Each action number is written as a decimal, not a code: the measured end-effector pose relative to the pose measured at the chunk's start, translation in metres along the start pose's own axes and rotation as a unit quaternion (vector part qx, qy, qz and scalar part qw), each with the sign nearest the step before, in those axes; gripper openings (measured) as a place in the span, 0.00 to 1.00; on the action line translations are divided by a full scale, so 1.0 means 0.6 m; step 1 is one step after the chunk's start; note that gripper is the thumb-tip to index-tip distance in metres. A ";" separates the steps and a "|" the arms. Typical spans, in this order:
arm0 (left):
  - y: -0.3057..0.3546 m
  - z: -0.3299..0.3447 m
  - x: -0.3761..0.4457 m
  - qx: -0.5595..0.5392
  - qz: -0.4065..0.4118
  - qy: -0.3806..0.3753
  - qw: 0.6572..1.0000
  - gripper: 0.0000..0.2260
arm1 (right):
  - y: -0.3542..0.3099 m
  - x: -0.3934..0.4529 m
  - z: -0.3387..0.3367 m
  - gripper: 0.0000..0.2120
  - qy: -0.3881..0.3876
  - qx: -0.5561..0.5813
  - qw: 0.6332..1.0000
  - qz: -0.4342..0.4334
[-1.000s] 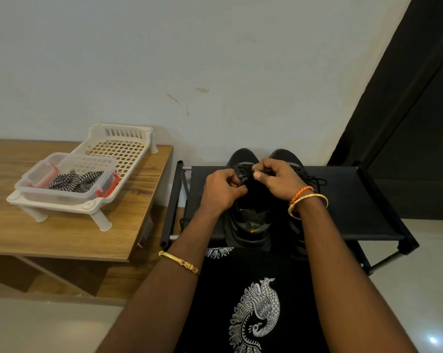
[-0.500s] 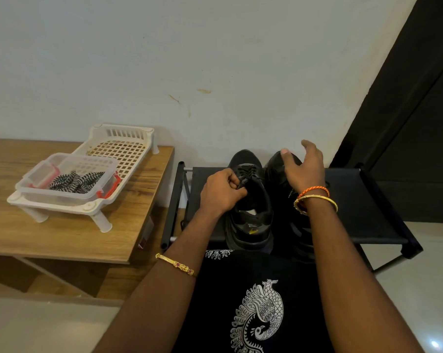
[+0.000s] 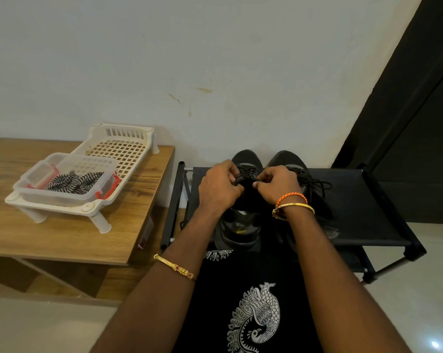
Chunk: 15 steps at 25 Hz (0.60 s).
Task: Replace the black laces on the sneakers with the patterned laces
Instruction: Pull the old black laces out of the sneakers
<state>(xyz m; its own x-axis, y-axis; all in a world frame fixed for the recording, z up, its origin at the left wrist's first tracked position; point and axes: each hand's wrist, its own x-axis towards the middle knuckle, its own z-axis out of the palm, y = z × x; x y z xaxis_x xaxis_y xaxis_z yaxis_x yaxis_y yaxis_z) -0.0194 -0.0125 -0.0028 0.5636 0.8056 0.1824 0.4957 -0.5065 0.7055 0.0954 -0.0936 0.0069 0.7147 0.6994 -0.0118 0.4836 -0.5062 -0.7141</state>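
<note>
At about nine o'clock from the hands, on the wooden worktop, stands one white slotted rack. In it sits one clear plastic container, and the patterned laces lie bundled in that; how many there are in the bundle I cannot tell. They are probably parked there, within reach, until the old lacing is out.

At the centre, two black sneakers stand side by side on one black shoe rack, toes at twelve o'clock toward the wall, so the lacing faces the person.

Both hands meet over the left sneaker. The left hand has its fingers curled, pinching the black laces near the upper eyelets; the right hand pinches the same lacing from the three o'clock side. This looks like loosening the lace to draw it out.

The right sneaker's lace lies loose over the shoe, toward three o'clock.

Two hands, one gold bracelet on the left wrist, two bands on the right.
</note>
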 end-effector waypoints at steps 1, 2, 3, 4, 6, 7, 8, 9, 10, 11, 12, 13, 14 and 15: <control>0.000 -0.001 0.001 0.036 0.020 -0.010 0.999 0.14 | 0.000 0.001 0.000 0.06 -0.011 0.018 1.000 0.013; 0.000 -0.002 0.002 0.072 0.043 -0.023 0.996 0.16 | -0.001 0.001 0.000 0.06 -0.020 0.037 0.999 0.021; 0.001 -0.002 0.004 0.102 0.066 -0.034 0.992 0.16 | -0.003 0.000 -0.002 0.05 -0.025 0.049 0.998 0.029; 0.002 -0.003 0.006 0.126 0.086 -0.037 0.988 0.14 | -0.005 0.001 -0.003 0.04 -0.028 0.056 0.997 0.034; 0.005 -0.001 0.012 0.172 0.114 -0.031 0.978 0.11 | -0.007 0.002 -0.006 0.03 -0.030 0.055 0.998 0.031; 0.007 0.003 0.015 0.201 0.128 -0.027 0.971 0.10 | -0.006 0.003 -0.008 0.03 -0.033 0.053 0.998 0.029; 0.009 0.008 0.018 0.230 0.143 -0.023 0.962 0.11 | -0.006 0.004 -0.010 0.03 -0.037 0.056 0.997 0.031; 0.012 0.013 0.021 0.248 0.158 -0.021 0.956 0.11 | -0.006 0.005 -0.011 0.03 -0.043 0.063 0.996 0.037; 0.014 0.017 0.022 0.250 0.167 -0.020 0.954 0.11 | -0.004 0.006 -0.012 0.02 -0.046 0.075 0.995 0.045; 0.015 0.020 0.023 0.238 0.169 -0.020 0.956 0.10 | -0.004 0.006 -0.012 0.02 -0.046 0.087 0.994 0.054; 0.014 0.022 0.024 0.218 0.166 -0.020 0.961 0.09 | -0.003 0.007 -0.012 0.02 -0.045 0.098 0.992 0.062; 0.011 0.022 0.024 0.196 0.159 -0.022 0.967 0.07 | -0.003 0.006 -0.012 0.03 -0.046 0.106 0.991 0.067; 0.006 0.021 0.024 0.172 0.148 -0.022 0.974 0.06 | -0.003 0.006 -0.011 0.03 -0.048 0.110 0.990 0.069; 0.000 0.019 0.025 0.139 0.128 -0.017 0.982 0.04 | -0.003 0.005 -0.011 0.02 -0.051 0.112 0.990 0.070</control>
<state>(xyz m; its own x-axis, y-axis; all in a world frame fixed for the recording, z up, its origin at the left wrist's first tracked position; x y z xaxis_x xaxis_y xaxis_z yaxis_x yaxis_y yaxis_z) -0.0033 -0.0041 -0.0080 0.7126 0.6331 0.3023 0.4940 -0.7587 0.4245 0.1000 -0.0939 0.0127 0.7069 0.6830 -0.1839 0.2505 -0.4849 -0.8379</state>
